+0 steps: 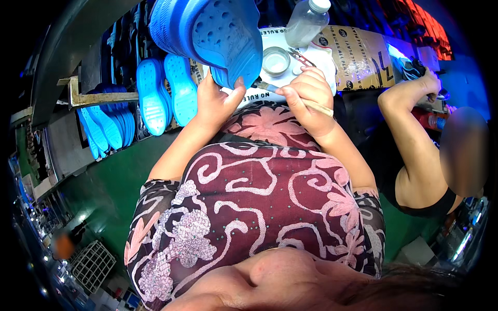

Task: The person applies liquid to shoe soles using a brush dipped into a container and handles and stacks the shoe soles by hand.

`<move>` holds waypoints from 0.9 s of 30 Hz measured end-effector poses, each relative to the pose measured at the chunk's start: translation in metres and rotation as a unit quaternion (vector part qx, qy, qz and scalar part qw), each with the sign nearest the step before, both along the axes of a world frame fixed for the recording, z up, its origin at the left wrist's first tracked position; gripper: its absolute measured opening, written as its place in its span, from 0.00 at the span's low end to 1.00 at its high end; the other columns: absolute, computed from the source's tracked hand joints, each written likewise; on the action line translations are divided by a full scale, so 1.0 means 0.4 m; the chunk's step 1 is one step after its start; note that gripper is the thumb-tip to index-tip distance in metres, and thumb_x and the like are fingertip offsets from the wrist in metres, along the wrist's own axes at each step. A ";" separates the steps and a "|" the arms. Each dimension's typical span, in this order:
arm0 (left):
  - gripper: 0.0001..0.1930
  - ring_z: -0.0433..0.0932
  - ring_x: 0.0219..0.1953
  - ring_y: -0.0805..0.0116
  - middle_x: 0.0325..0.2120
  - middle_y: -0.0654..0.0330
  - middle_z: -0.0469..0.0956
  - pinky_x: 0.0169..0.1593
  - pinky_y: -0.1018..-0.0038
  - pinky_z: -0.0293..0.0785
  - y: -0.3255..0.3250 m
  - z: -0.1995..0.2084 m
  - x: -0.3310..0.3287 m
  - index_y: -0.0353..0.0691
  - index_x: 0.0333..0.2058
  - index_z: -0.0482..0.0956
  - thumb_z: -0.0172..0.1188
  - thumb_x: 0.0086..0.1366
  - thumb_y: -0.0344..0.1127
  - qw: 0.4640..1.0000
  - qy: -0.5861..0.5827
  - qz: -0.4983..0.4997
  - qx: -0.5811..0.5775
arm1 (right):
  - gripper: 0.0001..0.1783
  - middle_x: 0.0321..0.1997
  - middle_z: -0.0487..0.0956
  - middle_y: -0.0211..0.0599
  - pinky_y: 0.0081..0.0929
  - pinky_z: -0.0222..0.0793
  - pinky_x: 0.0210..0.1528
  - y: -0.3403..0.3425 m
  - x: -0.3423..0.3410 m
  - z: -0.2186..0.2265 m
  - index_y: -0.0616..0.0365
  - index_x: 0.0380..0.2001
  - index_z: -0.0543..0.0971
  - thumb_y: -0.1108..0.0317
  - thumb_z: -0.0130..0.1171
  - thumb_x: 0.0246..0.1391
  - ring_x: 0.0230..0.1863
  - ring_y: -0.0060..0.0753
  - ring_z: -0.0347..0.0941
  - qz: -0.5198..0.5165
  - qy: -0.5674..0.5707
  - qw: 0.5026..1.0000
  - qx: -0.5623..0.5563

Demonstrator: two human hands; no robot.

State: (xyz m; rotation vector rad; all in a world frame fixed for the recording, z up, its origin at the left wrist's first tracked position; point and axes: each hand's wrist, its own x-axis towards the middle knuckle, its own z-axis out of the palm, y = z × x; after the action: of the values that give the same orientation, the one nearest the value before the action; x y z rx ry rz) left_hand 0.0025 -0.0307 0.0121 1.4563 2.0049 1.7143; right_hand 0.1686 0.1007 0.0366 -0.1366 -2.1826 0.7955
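My left hand (pixel 219 102) pinches the near edge of a blue foam clog upper (pixel 225 39) with holes, thumb on the front and fingers behind. More blue uppers appear stacked behind it. A flat brush (pixel 317 107) with a wooden handle is in my right hand (pixel 310 98), its bristle end close to the clog's right edge; I cannot tell whether they touch. Just beyond the right hand, a small round glass dish (pixel 275 63) of pale liquid rests on a white surface, beside a red-handled tool (pixel 302 58). Blue soles (pixel 152 98) lie left of my left hand.
A clear bottle with white cap (pixel 306 23) stands at the back. Brown printed cardboard (pixel 359 59) covers the bench on the right. More blue soles (pixel 106 124) are stacked by a metal bracket (pixel 78 96) at left. A co-worker's arm (pixel 412 111) is close on the right.
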 end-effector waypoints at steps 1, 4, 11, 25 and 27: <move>0.21 0.78 0.32 0.65 0.30 0.52 0.77 0.37 0.73 0.72 0.001 -0.002 -0.003 0.32 0.42 0.67 0.59 0.48 0.26 1.000 -0.002 0.001 0.000 | 0.10 0.16 0.72 0.30 0.29 0.61 0.36 0.001 -0.001 -0.004 0.57 0.15 0.76 0.66 0.59 0.44 0.21 0.34 0.67 -0.014 0.010 0.999 -0.028; 0.21 0.78 0.32 0.65 0.30 0.52 0.77 0.37 0.73 0.72 0.003 -0.007 -0.005 0.33 0.43 0.67 0.59 0.47 0.26 1.000 0.017 0.002 0.002 | 0.09 0.17 0.73 0.32 0.27 0.58 0.33 0.002 -0.012 0.015 0.58 0.18 0.78 0.69 0.54 0.48 0.20 0.32 0.66 0.005 0.023 1.000 -0.016; 0.19 0.75 0.33 0.66 0.32 0.56 0.74 0.38 0.74 0.70 0.003 0.000 -0.006 0.32 0.40 0.70 0.58 0.47 0.23 0.999 -0.004 -0.014 0.046 | 0.12 0.17 0.73 0.31 0.28 0.60 0.37 -0.002 -0.012 0.002 0.58 0.18 0.78 0.68 0.51 0.51 0.21 0.31 0.67 0.023 -0.002 1.000 0.005; 0.16 0.76 0.34 0.60 0.32 0.52 0.76 0.39 0.70 0.71 0.029 0.009 -0.011 0.31 0.39 0.74 0.57 0.47 0.25 0.995 0.046 -0.024 0.080 | 0.09 0.15 0.70 0.32 0.28 0.58 0.32 0.008 -0.007 -0.011 0.58 0.17 0.78 0.68 0.55 0.47 0.19 0.34 0.64 -0.004 0.018 0.999 -0.030; 0.16 0.76 0.34 0.60 0.32 0.52 0.76 0.40 0.70 0.71 0.030 0.027 -0.012 0.31 0.38 0.74 0.57 0.47 0.25 0.994 0.066 -0.025 0.085 | 0.13 0.18 0.74 0.34 0.31 0.60 0.41 0.008 0.019 0.001 0.61 0.18 0.76 0.69 0.48 0.52 0.22 0.31 0.68 -0.015 0.007 0.998 -0.063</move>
State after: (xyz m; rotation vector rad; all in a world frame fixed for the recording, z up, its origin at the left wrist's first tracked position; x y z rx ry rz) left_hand -0.0025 -0.0187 0.0227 1.7014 1.9048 1.8534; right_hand 0.1762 0.1038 0.0370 -0.2261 -2.1131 0.9147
